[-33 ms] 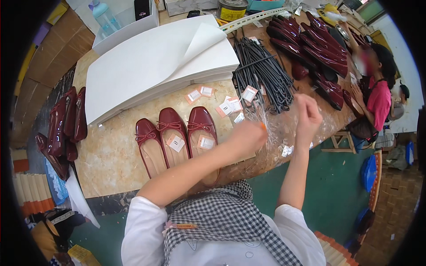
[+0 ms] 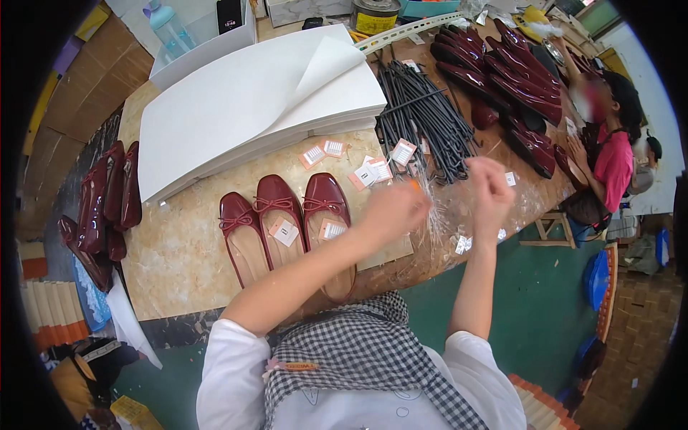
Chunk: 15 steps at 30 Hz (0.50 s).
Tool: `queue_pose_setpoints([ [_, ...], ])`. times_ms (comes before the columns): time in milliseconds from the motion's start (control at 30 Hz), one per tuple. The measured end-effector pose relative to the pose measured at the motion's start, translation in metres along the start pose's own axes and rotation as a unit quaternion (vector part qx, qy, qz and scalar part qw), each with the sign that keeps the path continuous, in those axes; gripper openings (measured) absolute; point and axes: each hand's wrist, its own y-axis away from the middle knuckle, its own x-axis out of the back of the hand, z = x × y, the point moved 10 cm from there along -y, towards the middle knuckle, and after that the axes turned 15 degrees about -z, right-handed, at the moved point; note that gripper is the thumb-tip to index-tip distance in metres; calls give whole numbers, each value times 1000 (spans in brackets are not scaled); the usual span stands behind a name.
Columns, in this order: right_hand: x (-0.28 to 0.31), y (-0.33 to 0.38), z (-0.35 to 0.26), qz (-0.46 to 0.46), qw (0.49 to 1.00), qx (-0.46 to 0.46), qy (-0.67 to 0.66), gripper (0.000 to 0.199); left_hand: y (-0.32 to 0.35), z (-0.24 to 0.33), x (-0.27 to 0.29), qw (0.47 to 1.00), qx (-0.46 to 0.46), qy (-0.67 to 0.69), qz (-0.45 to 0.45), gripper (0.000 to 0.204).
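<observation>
My left hand (image 2: 394, 215) is closed above the table, a small orange bit showing at its fingers; what it grips I cannot make out. To its right my raised right hand (image 2: 490, 188) pinches with fingertips together, its contents too small to tell. Thin clear plastic strands (image 2: 434, 218) lie between and below the hands. Three dark red patent flats with bows stand side by side: a left shoe (image 2: 235, 209), a middle shoe (image 2: 276, 192) and a right shoe (image 2: 326, 190), partly behind my left forearm. Tags lie in the middle and right ones. A small white label (image 2: 509, 178) shows beside my right hand.
Loose paper tags (image 2: 365, 174) lie beyond my left hand. A white paper stack (image 2: 229, 107) fills the back left, beside a pile of black rods (image 2: 423, 115). More red shoes lie in a right heap (image 2: 502, 79) and a left group (image 2: 107, 193). A person (image 2: 615, 158) sits at right.
My left hand has shifted slightly left, the orange bit moving up and left. My right hand has dipped a little and moved left, and the small white label now shows beside it.
</observation>
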Motion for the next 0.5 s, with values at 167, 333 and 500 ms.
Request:
queue_pose_setpoints([
  [167,-65,23,-16,-90,995,26,-28,10,23,-1,37,970,-107,130,175,21],
  [333,-37,20,48,31,799,-89,-593,18,-2,-15,8,998,32,-45,-7,31],
  [500,-23,24,40,-12,940,-111,-322,16,-33,-51,73,972,40,-146,180,24],
])
